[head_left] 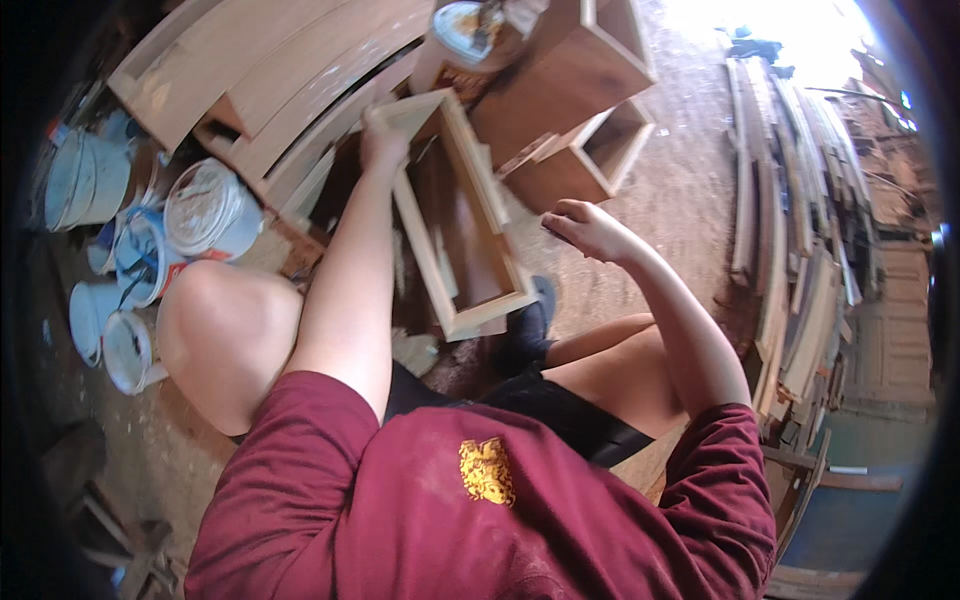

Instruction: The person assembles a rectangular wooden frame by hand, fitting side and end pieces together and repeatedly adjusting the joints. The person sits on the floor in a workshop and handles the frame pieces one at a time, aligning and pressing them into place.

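Observation:
Between my legs a rectangular wooden drawer box (pixel 488 312) stands tilted, its hollow inside facing up. At its far left corner my left hand (pixel 382 145) is closed on the rim; motion blurs the fingers somewhat. To the right of the box, apart from it, my right hand (pixel 592 230) is raised in the air. Its fingers are curled around a small, thin dark piece, whose kind I cannot make out.
Two more wooden boxes (pixel 545 85) stand beyond the drawer box, beside a lidded tub (pixel 462 45). A large wooden panel (pixel 270 70) lies far left. Several buckets (pixel 212 212) crowd the left side. Long boards (pixel 770 220) are stacked along the right.

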{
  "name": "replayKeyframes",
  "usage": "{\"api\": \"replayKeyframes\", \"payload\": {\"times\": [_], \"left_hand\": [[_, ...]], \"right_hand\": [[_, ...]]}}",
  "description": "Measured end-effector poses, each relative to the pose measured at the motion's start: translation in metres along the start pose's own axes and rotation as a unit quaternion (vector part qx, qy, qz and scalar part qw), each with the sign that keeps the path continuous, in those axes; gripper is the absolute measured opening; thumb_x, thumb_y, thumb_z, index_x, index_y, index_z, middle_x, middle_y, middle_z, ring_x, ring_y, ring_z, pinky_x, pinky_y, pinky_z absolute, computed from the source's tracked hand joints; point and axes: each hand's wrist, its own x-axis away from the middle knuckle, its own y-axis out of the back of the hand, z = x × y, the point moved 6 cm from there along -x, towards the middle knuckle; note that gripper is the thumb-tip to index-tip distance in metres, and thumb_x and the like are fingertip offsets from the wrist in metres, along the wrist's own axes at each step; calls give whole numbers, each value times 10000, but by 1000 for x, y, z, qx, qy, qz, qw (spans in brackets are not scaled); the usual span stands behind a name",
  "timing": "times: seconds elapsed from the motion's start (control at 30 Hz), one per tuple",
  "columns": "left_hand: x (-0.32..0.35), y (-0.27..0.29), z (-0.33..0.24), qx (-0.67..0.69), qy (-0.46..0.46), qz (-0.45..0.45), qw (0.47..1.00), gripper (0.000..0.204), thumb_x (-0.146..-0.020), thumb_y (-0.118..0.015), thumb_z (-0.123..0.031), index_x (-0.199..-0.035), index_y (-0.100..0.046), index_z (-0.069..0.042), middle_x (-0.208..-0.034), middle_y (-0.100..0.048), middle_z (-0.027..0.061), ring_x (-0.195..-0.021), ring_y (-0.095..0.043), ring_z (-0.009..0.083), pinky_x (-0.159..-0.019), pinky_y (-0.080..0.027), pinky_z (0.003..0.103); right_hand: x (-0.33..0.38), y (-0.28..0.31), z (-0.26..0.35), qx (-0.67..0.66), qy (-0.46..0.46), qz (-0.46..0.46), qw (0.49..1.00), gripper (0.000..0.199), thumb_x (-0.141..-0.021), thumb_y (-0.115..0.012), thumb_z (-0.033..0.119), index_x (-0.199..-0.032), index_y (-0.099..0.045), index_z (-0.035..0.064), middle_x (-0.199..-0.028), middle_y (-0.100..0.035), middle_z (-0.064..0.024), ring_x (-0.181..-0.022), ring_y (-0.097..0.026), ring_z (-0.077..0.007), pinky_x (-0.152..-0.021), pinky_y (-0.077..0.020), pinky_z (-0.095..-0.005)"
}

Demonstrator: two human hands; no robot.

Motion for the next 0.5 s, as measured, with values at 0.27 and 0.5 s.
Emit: {"api": "replayKeyframes", "payload": {"times": [0.27, 0.5], "left_hand": [[15, 21, -19, 3, 15, 218, 976, 834, -987, -608, -322, -1545, -99, 31, -1388, -545, 260, -1292, -523, 316, -1087, -410, 396], [-4, 22, -15, -25, -12, 191, 981, 805, -934, -678, -381, -1485, -272, 43, -1364, -564, 258, -1275, -544, 318, -1100, -396, 420]], "right_hand": [[-22, -27, 3, -194, 94, 27, 976, 255, -1074, -521, 296, -1028, -547, 46, -721, -526, 10, -570, -489, -56, -460, -401, -251], [-41, -32, -11, -199, 153, 24, 968, 217, -1058, -557, 260, -988, -548, 55, -729, -534, 31, -625, -475, -49, -526, -402, -255]]}}
